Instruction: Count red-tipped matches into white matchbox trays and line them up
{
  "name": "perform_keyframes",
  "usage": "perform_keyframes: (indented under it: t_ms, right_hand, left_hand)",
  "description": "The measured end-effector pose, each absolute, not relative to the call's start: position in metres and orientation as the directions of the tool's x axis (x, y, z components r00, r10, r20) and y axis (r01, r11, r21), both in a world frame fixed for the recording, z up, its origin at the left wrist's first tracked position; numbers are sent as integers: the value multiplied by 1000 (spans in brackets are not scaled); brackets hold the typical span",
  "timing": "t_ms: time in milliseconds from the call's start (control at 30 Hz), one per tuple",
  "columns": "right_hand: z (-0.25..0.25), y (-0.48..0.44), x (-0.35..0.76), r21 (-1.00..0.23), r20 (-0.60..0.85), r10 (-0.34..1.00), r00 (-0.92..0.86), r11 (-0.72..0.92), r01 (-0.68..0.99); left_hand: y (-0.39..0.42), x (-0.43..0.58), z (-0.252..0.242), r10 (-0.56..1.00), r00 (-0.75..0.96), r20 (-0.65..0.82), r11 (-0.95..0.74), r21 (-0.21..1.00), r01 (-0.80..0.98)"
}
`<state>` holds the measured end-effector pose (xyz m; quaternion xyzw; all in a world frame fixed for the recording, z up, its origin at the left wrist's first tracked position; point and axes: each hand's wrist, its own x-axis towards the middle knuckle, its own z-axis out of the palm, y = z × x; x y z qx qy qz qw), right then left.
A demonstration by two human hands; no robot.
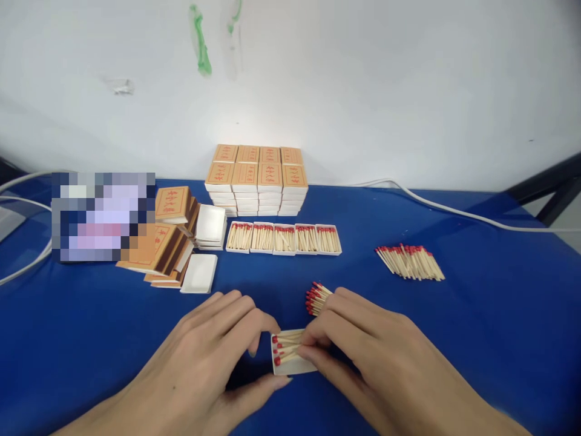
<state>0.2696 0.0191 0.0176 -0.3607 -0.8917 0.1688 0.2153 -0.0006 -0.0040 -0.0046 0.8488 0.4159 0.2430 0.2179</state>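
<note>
A small white matchbox tray (297,366) lies on the blue table in front of me, with a few red-tipped matches (284,348) in it, heads toward the left end. My left hand (213,351) grips the tray's left end, index finger at the far corner and thumb at the near side. The fingers of my right hand (376,342) are closed in a pinch on the matches over the tray's right part, hiding that end. Just beyond my right fingers lies a loose pile of matches (316,298), partly covered by the hand.
Several match-filled trays (284,239) stand in a row, with stacked closed matchboxes (256,181) behind. Left are empty trays (200,274), matchbox sleeves (157,245) and a blurred-out object (102,218). Another match pile (411,262) lies right; a white cable (454,209) runs along the back.
</note>
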Motion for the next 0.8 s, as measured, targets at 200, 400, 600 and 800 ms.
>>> perform_keyframes:
  t_ms: [200, 400, 600, 800]
  right_hand:
    - [14, 19, 269, -451, 268, 753, -601, 649, 612]
    - [17, 20, 266, -455, 248, 715, -653, 681, 574]
    - [26, 24, 273, -509, 212, 769, -603, 614, 604]
    - [25, 28, 279, -422, 300, 849, -435, 527, 737]
  left_hand:
    - [1, 0, 0, 795, 559, 235, -584, 545, 602]
    - [0, 1, 1, 803, 545, 240, -575, 551, 605]
    - [1, -1, 1, 803, 566, 188, -562, 556, 613]
    - [-4, -2, 2, 838, 503, 214, -527, 556, 643]
